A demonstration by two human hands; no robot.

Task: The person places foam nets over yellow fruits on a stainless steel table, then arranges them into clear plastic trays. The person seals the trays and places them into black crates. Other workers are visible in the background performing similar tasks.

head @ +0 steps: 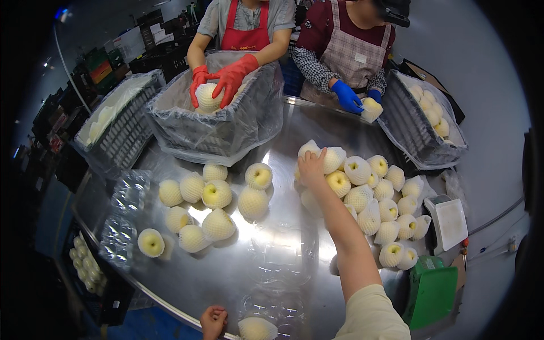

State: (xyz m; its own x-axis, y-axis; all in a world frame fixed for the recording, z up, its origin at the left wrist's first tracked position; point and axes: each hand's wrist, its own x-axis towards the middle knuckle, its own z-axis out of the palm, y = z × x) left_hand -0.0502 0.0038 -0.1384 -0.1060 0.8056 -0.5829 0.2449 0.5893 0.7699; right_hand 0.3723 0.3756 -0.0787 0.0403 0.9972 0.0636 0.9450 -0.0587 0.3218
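My right hand [312,167] reaches to the upper left of the right-hand pile and rests on yellow apples in white foam nets, its fingers on a netted apple [333,160]; whether it grips one is not clear. Loosely curled at the table's near edge, my left hand [214,318] shows nothing in it. Beside it a netted apple [257,328] lies by a clear plastic clamshell tray [272,304]. Another clear clamshell [282,255] sits mid-table. More netted apples [216,194] stand in a loose group at centre left.
Across the steel table [178,276], a person in red gloves handles an apple in a lined crate [212,136]; another in blue gloves holds one. Lined crates [414,140] stand at both sides. Stacked clear trays [119,238] lie left; a white scale [450,223] and green bin [431,293] stand right.
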